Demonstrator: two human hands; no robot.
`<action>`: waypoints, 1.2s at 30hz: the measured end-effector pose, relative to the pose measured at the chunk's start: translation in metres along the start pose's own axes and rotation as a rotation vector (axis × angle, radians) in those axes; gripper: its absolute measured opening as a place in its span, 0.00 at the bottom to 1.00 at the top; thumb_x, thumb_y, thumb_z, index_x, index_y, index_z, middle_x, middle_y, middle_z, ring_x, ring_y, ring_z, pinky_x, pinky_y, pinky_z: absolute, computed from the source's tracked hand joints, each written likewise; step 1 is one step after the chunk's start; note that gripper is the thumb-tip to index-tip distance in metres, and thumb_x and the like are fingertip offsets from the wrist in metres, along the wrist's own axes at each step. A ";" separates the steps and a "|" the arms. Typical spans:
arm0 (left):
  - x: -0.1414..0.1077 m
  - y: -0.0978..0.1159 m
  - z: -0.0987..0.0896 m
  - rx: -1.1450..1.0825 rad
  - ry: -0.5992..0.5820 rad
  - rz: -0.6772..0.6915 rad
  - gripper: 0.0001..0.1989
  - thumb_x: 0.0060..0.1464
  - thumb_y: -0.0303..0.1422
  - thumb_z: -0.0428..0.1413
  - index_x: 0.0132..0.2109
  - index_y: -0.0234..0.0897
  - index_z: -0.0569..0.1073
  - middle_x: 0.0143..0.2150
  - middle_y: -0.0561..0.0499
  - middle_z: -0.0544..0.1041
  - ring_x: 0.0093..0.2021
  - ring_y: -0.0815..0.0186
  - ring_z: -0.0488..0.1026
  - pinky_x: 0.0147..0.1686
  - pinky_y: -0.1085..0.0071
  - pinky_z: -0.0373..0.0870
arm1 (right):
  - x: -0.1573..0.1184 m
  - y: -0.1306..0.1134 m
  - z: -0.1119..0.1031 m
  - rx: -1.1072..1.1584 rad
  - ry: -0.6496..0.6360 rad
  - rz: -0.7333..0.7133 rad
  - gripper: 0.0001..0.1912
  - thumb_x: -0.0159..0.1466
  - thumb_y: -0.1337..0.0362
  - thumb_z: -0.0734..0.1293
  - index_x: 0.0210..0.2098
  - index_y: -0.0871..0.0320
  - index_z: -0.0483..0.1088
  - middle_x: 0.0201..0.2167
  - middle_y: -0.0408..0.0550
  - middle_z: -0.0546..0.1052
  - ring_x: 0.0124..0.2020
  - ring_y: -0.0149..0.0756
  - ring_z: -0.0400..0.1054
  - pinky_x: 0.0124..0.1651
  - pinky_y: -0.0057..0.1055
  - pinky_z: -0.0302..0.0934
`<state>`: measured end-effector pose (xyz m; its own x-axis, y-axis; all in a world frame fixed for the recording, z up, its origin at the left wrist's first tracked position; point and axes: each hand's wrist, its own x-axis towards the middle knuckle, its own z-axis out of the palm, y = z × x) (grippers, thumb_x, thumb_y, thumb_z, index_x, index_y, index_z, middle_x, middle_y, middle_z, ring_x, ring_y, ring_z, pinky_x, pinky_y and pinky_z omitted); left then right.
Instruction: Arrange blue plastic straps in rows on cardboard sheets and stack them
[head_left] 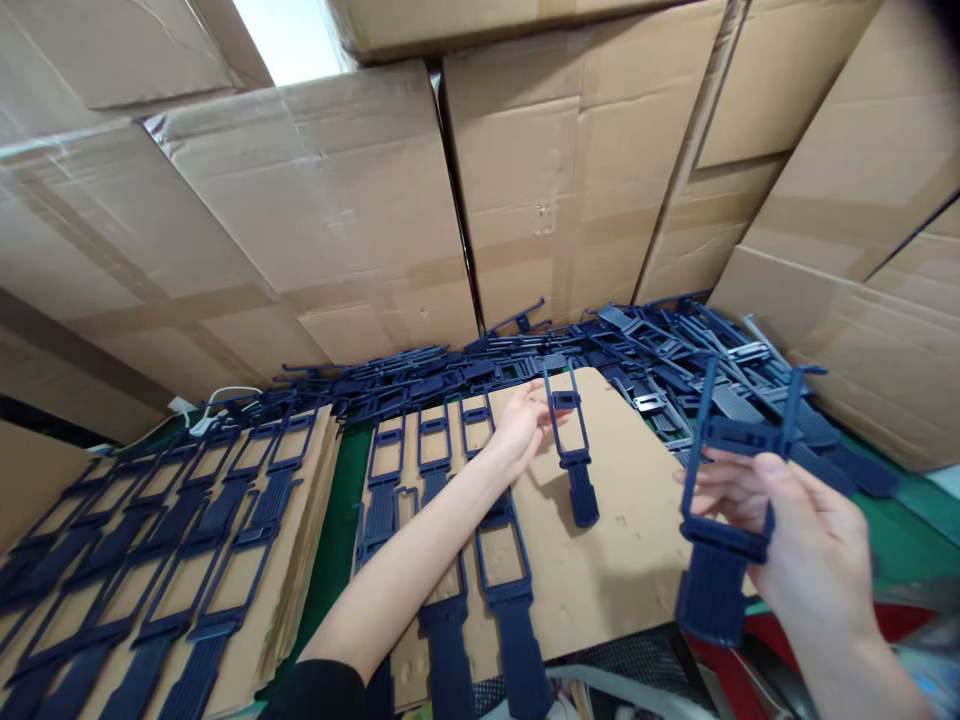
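My left hand (523,428) reaches over a cardboard sheet (630,480), its fingers closed on a dark blue plastic bracket (583,490). This bracket has an open rectangular frame with a crossbar and a ribbed tab pointing down toward me. At the right, nearer the camera, my right hand (814,545) pinches a second bracket of the same kind (712,595) by its frame, lifted above the surface. Beneath and beside my left forearm, several like brackets (514,640) lie in rows on the sheet; the arm partly hides them.
Left of the sheet, a cardboard stack (281,590) bears more brackets in rows. A loose heap of brackets (660,350) runs along the back on the green surface (319,560). Large cardboard boxes (555,180) wall in the back and right. A white cable (217,395) lies at left.
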<state>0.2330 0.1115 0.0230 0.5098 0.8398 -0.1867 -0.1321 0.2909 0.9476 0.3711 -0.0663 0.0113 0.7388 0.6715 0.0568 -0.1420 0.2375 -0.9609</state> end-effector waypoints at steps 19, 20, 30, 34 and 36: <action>-0.016 -0.022 -0.032 1.721 -0.648 0.529 0.31 0.56 0.46 0.53 0.62 0.34 0.61 0.68 0.32 0.48 0.68 0.49 0.47 0.63 0.50 0.48 | 0.010 0.003 -0.028 -0.086 0.168 0.189 0.20 0.43 0.50 0.75 0.27 0.60 0.76 0.24 0.52 0.77 0.18 0.34 0.69 0.19 0.26 0.66; -0.015 -0.019 -0.034 1.719 -0.668 0.526 0.31 0.56 0.45 0.53 0.62 0.33 0.61 0.68 0.31 0.48 0.68 0.50 0.47 0.63 0.50 0.48 | 0.009 0.002 -0.028 -0.083 0.174 0.195 0.20 0.43 0.49 0.75 0.27 0.59 0.76 0.25 0.52 0.77 0.18 0.34 0.69 0.19 0.26 0.66; -0.019 -0.019 -0.049 1.683 -0.698 0.606 0.33 0.56 0.48 0.52 0.62 0.32 0.62 0.68 0.31 0.49 0.68 0.50 0.47 0.64 0.51 0.47 | 0.006 0.002 -0.021 -0.053 0.155 0.231 0.23 0.40 0.50 0.76 0.28 0.61 0.76 0.23 0.51 0.77 0.18 0.34 0.68 0.17 0.26 0.66; -0.019 -0.018 -0.053 1.678 -0.681 0.608 0.32 0.58 0.48 0.50 0.62 0.31 0.61 0.68 0.33 0.51 0.68 0.52 0.48 0.64 0.53 0.46 | 0.006 0.003 -0.019 -0.046 0.145 0.255 0.23 0.39 0.51 0.76 0.29 0.61 0.76 0.23 0.51 0.77 0.19 0.35 0.69 0.19 0.27 0.67; -0.019 -0.018 -0.054 1.678 -0.670 0.604 0.32 0.58 0.48 0.51 0.62 0.31 0.60 0.68 0.33 0.51 0.68 0.53 0.48 0.65 0.53 0.46 | 0.006 0.004 -0.019 -0.048 0.134 0.259 0.23 0.39 0.52 0.76 0.29 0.62 0.76 0.24 0.51 0.77 0.19 0.35 0.69 0.19 0.27 0.67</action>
<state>0.1800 0.1146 -0.0041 0.9705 0.2346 -0.0550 0.2404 -0.9582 0.1548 0.3874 -0.0749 0.0030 0.7630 0.6059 -0.2252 -0.3081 0.0347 -0.9507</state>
